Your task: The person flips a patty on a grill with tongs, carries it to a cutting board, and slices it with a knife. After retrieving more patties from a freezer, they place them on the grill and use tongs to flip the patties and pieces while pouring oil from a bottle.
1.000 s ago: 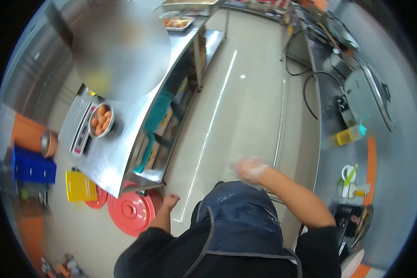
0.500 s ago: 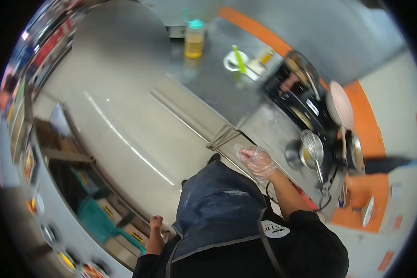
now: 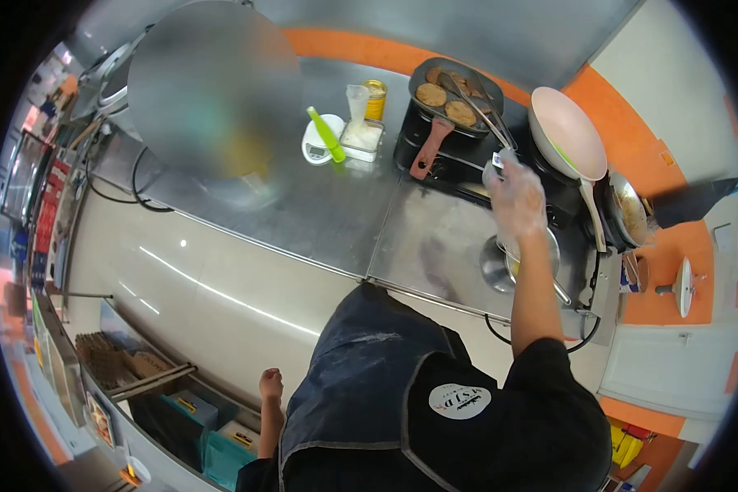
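Note:
My right hand point(image 3: 518, 201), in a clear plastic glove and slightly blurred, reaches over the stove's front with thumb and fingers apart. Its fingertips are near the handle end of metal tongs point(image 3: 474, 107); I cannot make out whether they touch. The tongs lie across a square pan point(image 3: 444, 116) with several browned patties point(image 3: 431, 95) and a reddish handle. Below my right forearm, a metal bowl point(image 3: 495, 266) and a whisk are partly hidden. My left hand point(image 3: 271, 383) hangs low beside the apron, fingers curled with nothing in them.
A light pink pan point(image 3: 567, 131) stands on the right of the black stove point(image 3: 418, 148), beside another pan point(image 3: 627, 209). Left of the stove are a white scale point(image 3: 315, 149), a green-handled tool point(image 3: 326, 135), a tray of white powder point(image 3: 362, 139) and a yellow can point(image 3: 375, 100).
My right hand has moved from the counter's front edge out over the stove, towards the tongs. The view has turned, bringing the stove and patties into clearer sight. My left hand stays low.

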